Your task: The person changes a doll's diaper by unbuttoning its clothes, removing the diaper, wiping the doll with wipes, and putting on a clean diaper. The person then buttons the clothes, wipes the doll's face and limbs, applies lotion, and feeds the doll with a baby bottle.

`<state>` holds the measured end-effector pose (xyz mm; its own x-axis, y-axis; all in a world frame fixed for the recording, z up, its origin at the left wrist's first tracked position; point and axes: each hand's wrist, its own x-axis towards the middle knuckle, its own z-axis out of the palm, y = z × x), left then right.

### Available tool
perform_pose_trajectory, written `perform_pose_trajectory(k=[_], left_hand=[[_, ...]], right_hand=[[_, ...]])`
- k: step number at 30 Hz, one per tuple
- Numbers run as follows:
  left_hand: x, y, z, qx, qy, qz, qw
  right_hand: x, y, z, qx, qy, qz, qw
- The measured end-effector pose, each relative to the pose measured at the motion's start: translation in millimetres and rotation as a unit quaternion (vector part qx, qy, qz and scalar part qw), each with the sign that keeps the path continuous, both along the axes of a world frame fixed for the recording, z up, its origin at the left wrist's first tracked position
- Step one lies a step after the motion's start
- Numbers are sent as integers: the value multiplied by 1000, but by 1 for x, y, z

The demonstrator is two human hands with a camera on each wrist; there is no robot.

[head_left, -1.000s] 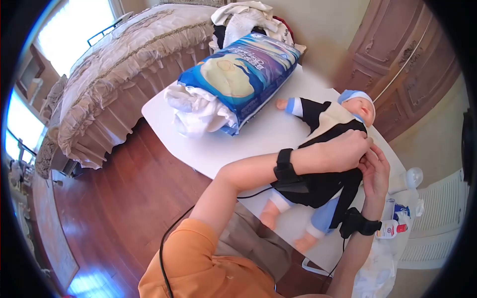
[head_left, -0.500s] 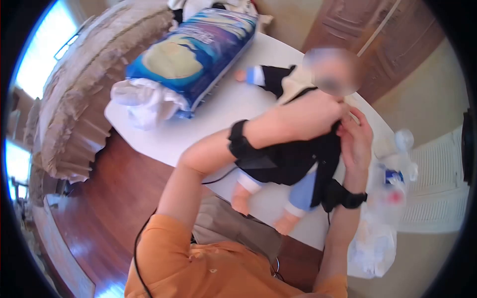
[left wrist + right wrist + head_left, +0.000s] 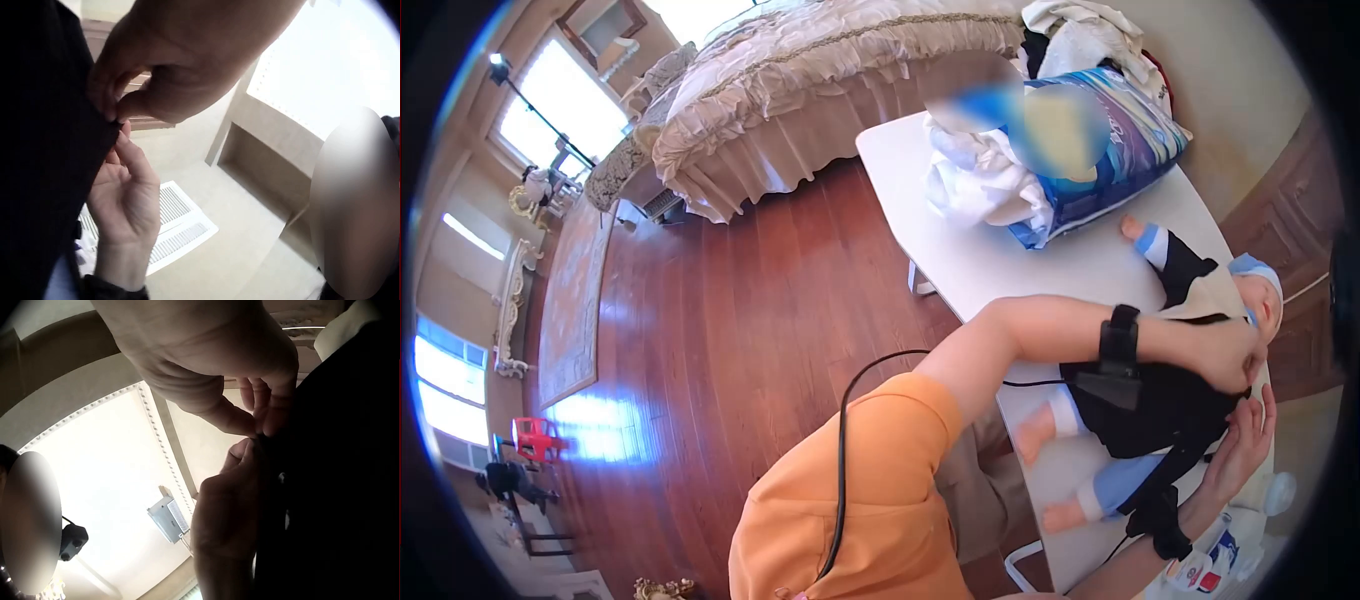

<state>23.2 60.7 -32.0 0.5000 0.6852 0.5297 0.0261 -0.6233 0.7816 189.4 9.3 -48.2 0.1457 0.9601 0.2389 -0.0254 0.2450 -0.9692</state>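
Observation:
A baby doll [image 3: 1260, 303] in a light blue and white cap lies on its back on the white table [image 3: 930, 235]. It wears a black and cream garment [image 3: 1145, 405] over light blue trousers. At the garment's side edge, near the doll's shoulder, my left hand [image 3: 1225, 352] pinches the black cloth [image 3: 44, 125] between thumb and fingers. Right below it, the fingertips of my right hand [image 3: 1243, 445] pinch the same edge. Small shiny fasteners [image 3: 282, 478] show along the dark cloth in the right wrist view.
A blue diaper pack [image 3: 1115, 150] with white cloth [image 3: 985, 175] spilling out stands at the table's far side. Bottles [image 3: 1195, 572] sit at the near right edge. Beyond are a ruffled bed [image 3: 800, 120] and wooden floor [image 3: 740, 310]. A black cable [image 3: 845, 440] runs along my left arm.
The head view swung one way and then back to the left, so table and doll now appear farther right. Both hands stay together at the black garment's edge.

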Motion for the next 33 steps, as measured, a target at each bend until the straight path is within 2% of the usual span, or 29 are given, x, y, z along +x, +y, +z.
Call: perform_pose_trajectory(k=[1,3,4,5,7,8,10,11,12,13,14,15,17,18,19,21,22,25,27,30,32,33], left_hand=[[-3,1,3,-112,-25,-44,992],[2,8,-2,-190,-17,-34,981],[2,13,-4,-260,-75,-117,955],[3,16,-7,-283,-83,-126,947],[-1,17,-9,-380,-137,-156,901],[-9,16,-6,-396,-119,-183,892],[-17,11,7,-358,-53,-152,920],[-19,12,6,-298,-43,-135,944],[-21,11,11,-229,27,-81,970],[-25,10,14,-146,91,-32,984],[-29,5,15,-129,138,-41,981],[-33,-2,23,-110,184,-45,976],[-34,-13,30,-62,251,-50,965],[-30,-18,29,7,271,-30,962],[-26,-21,27,26,293,-26,956],[-21,-21,17,62,293,-35,953],[-17,-23,11,93,302,-3,949],[-12,-28,8,143,311,28,939],[-14,-26,8,121,330,8,936],[-17,-15,3,115,291,-18,949],[-19,-7,11,-46,334,-67,939],[-20,-3,13,-45,334,-67,939]], right_hand=[[-1,-2,4,-7,12,-6,1000],[-14,-6,12,-23,-4,-41,999],[-19,-8,14,-18,-16,-43,999],[-23,-9,15,-15,-31,-49,998],[-29,-12,19,-6,-10,-41,999],[-30,-13,20,-6,2,-34,999],[-29,-14,20,-16,22,-24,999],[-26,-13,20,-27,30,-20,999],[-19,-14,24,-20,24,-40,999],[-13,-15,27,-49,0,-8,999],[-7,-19,27,-79,-23,27,996],[-2,-20,29,-74,-28,16,997],[4,-25,32,-107,-117,69,985],[3,-27,34,-111,-153,68,980],[3,-29,34,-107,-157,64,980],[0,-27,33,-142,-222,103,959],[-3,-26,35,-165,-271,113,941],[-8,-25,33,-148,-325,133,925],[-9,-25,35,-149,-328,133,923],[-9,-27,37,-156,-336,134,919],[-11,-28,39,-167,-332,129,919],[-10,-29,38,-167,-332,129,919]])
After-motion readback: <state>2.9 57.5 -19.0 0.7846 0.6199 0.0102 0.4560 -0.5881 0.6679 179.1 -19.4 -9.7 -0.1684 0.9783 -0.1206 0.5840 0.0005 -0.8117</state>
